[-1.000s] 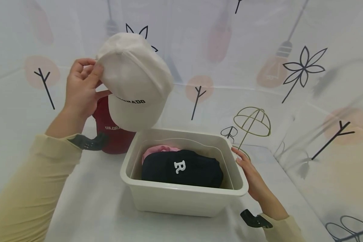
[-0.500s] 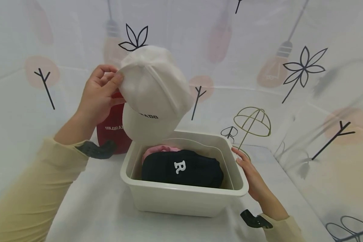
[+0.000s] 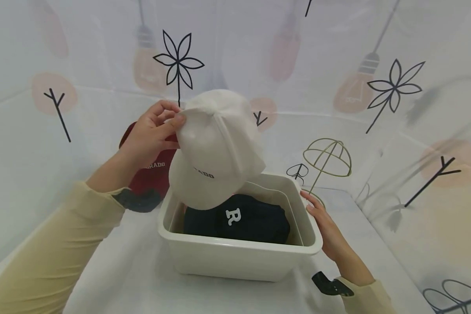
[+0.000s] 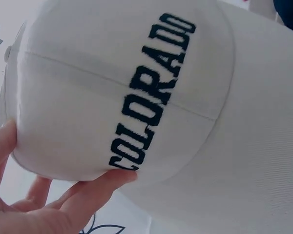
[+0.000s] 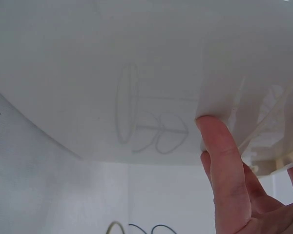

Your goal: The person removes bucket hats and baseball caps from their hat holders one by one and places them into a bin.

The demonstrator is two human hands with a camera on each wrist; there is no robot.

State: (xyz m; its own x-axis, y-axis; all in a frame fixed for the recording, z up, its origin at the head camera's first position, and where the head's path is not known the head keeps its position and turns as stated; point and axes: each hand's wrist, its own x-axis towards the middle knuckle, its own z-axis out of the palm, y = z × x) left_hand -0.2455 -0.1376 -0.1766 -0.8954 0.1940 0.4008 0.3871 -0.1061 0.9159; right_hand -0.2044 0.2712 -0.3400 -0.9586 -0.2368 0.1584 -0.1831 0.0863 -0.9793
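My left hand [image 3: 151,137] pinches the crown edge of a cream baseball cap [image 3: 220,139]; dark COLORADO lettering shows on its front in the left wrist view. The cap hangs brim down over the left part of a white plastic bin [image 3: 239,257]. A navy cap [image 3: 208,218] with a white R lies inside the bin. My right hand [image 3: 329,231] holds the bin's right rim, and its fingers [image 5: 222,161] press against the outer wall in the right wrist view. The pink cap in the bin is almost wholly hidden.
A dark red cap [image 3: 145,179] stands on the white-covered table [image 3: 141,270] left of the bin, partly behind my left arm. A white printed cloth [image 3: 235,56] hangs at the back and sides.
My left hand has carried the cream cap to the right and down, from beside the bin to over it. My right hand and the bin have stayed in place.
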